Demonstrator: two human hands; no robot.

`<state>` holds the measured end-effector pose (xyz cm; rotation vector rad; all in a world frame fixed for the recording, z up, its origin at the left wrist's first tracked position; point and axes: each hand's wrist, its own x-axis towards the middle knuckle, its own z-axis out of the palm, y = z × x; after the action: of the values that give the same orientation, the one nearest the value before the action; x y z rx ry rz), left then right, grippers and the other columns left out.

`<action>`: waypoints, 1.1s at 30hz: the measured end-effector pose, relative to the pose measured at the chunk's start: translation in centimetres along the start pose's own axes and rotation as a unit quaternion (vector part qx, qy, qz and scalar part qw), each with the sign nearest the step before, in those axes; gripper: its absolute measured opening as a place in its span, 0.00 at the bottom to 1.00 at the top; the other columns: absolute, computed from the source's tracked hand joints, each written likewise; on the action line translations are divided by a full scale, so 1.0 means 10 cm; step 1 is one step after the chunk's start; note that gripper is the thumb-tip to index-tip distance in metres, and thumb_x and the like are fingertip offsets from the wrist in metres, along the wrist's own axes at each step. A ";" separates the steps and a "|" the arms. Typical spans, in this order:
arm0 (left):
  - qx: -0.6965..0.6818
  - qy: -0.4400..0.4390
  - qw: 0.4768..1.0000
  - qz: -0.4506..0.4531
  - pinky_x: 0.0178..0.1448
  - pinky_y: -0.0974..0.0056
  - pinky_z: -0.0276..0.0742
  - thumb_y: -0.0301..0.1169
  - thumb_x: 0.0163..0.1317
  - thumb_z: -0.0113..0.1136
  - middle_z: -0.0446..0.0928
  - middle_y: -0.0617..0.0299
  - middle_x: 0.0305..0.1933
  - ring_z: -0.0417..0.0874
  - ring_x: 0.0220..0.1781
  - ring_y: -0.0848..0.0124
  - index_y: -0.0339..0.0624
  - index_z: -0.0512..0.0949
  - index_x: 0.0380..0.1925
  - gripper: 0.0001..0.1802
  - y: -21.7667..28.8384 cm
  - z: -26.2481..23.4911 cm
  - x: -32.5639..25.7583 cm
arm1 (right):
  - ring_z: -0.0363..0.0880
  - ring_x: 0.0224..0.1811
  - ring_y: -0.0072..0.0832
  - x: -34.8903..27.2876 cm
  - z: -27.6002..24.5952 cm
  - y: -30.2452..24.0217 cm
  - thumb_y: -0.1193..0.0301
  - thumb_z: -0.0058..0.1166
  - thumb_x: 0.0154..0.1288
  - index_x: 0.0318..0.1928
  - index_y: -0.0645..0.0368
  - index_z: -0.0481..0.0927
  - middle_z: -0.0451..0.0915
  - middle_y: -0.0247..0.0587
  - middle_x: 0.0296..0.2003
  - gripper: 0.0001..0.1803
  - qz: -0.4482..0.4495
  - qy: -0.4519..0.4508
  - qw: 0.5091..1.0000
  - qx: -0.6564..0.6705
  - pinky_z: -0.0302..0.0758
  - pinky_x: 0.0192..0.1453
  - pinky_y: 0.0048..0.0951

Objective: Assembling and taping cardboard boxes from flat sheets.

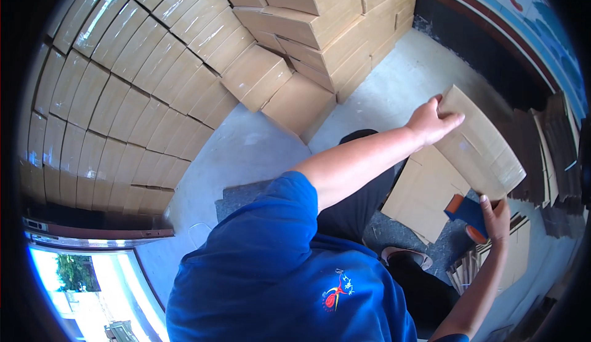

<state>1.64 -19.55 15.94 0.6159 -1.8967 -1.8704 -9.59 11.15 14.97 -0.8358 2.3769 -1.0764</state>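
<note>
**Single head-worn view, looking steeply down**

One fisheye camera sits on the person's head, facing down over the blue shirt (277, 268) and both forearms. It is close to the hands, farther from the concrete floor (246, 151). Stacked cardboard boxes (141, 89) bend toward the rim. No second view is supplied for overlap.

1. Bright, even daylight; overexposed window (80, 280) at lower left.
2. Glare streaks on the taped cartons (123, 65), upper left.
3. Fisheye bending straight edges, black vignette at corners.
4. Centre sharp, rim soft.
</note>
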 end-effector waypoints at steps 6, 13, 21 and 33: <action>-0.316 0.092 0.922 -0.203 0.71 0.33 0.48 0.80 0.52 0.41 0.62 0.59 0.72 0.59 0.74 0.60 0.56 0.59 0.71 0.55 0.04 -1.50 -0.78 | 0.85 0.40 0.47 0.64 0.54 -1.67 0.54 0.69 0.52 0.68 0.59 0.63 0.84 0.52 0.35 0.47 -0.144 0.000 0.935 -0.323 0.79 0.45 0.41; -0.464 0.210 0.827 -0.240 0.68 0.35 0.57 0.63 0.58 0.53 0.70 0.58 0.67 0.67 0.69 0.56 0.53 0.68 0.64 0.39 -1.01 -2.28 -1.89 | 0.85 0.39 0.42 0.93 1.83 -2.34 0.49 0.64 0.54 0.73 0.58 0.54 0.85 0.49 0.34 0.52 -0.254 -0.196 0.808 -0.493 0.80 0.48 0.38; -0.453 0.398 0.789 -0.116 0.68 0.48 0.64 0.58 0.63 0.45 0.72 0.62 0.65 0.70 0.67 0.59 0.50 0.68 0.63 0.34 -1.45 -2.78 -2.40 | 0.84 0.37 0.47 1.01 1.68 -1.92 0.54 0.58 0.63 0.71 0.58 0.59 0.84 0.53 0.32 0.41 -0.179 -0.124 0.894 -0.390 0.79 0.46 0.43; -0.395 0.486 0.779 -0.034 0.71 0.54 0.59 0.54 0.64 0.48 0.71 0.60 0.65 0.68 0.69 0.62 0.45 0.67 0.63 0.33 -1.14 -2.75 -2.31 | 0.72 0.19 0.22 0.89 0.39 -0.79 0.67 0.62 0.60 0.67 0.65 0.67 0.75 0.41 0.17 0.36 0.023 0.007 0.968 -0.249 0.71 0.28 0.28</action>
<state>36.59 -28.96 5.63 1.0425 -0.3747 -1.6319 -11.18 -0.96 17.69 -0.9249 2.7062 -0.4618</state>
